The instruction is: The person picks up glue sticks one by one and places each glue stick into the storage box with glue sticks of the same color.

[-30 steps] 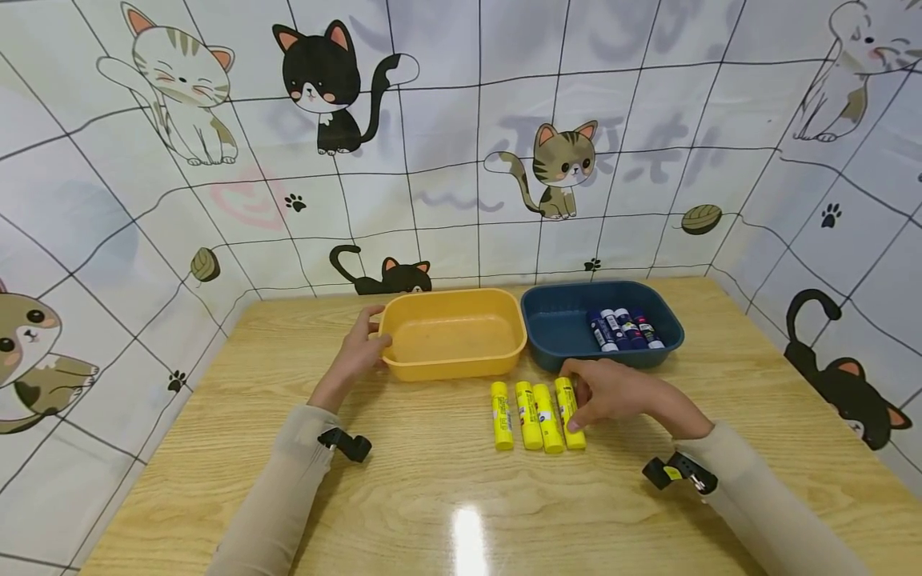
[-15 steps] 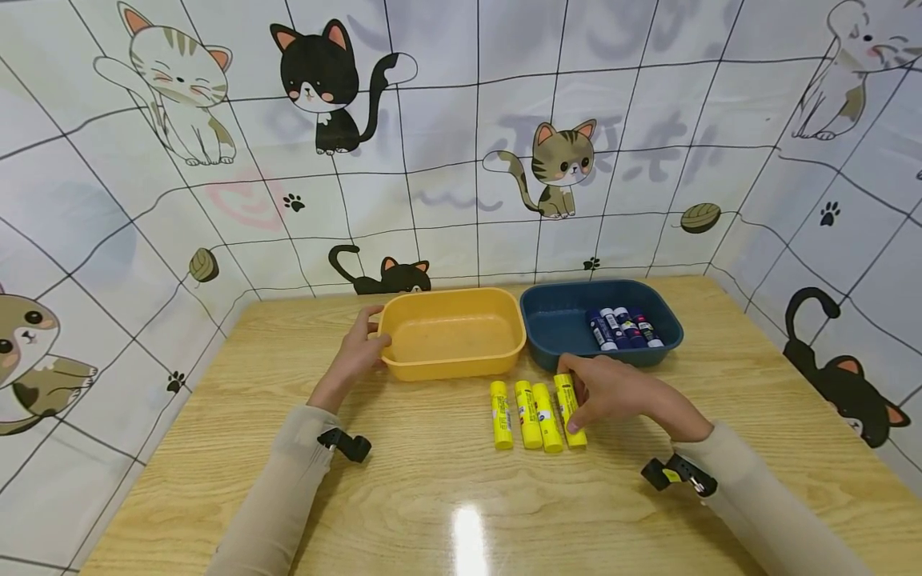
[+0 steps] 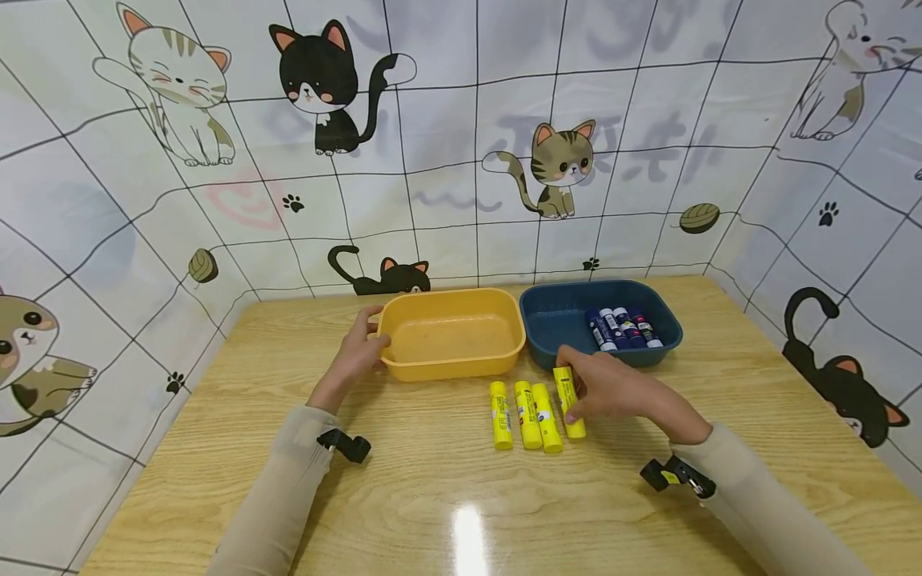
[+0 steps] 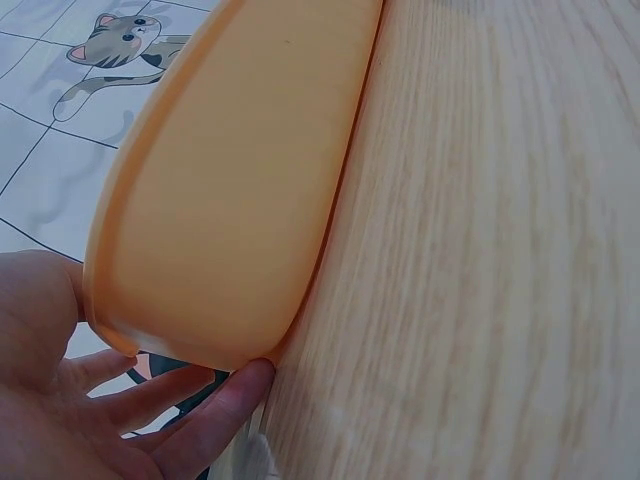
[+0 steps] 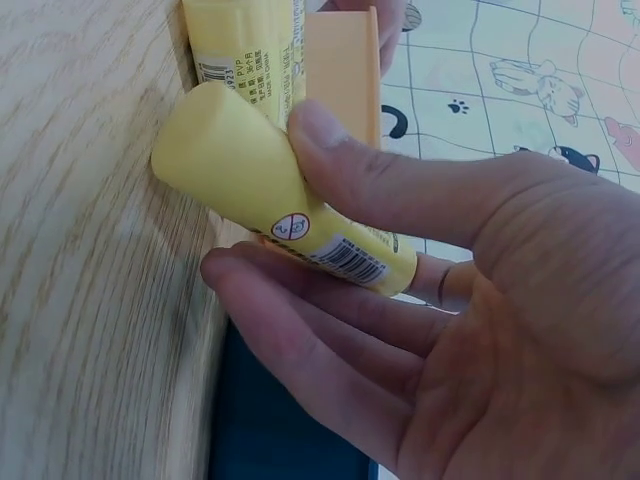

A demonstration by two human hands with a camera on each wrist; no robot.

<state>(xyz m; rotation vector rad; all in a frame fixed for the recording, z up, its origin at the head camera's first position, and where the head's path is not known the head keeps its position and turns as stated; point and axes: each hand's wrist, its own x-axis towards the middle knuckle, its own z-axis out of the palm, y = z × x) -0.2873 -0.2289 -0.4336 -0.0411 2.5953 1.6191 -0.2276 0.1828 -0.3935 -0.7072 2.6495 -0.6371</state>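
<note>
My right hand (image 3: 612, 384) pinches a yellow glue stick (image 3: 567, 400) between thumb and fingers, just in front of the blue bin (image 3: 547, 352). In the right wrist view this glue stick (image 5: 240, 160) is tilted, its near end raised off the table. Three more yellow glue sticks (image 3: 502, 416) lie side by side to its left. My left hand (image 3: 358, 348) grips the left end of the orange-yellow bin (image 3: 454, 370). The left wrist view shows the fingers (image 4: 235, 395) against the outside of the bin (image 4: 220, 200); the thumb is partly hidden behind the rim.
Several dark blue and white glue sticks (image 3: 623, 330) lie in the right part of the blue bin. Both bins stand side by side at the back of the wooden table (image 3: 403, 496), before a wall (image 3: 446, 144) printed with cats.
My right hand has lifted the rightmost yellow glue stick slightly and moved it a little toward the blue bin. The left hand stays on the orange-yellow bin.
</note>
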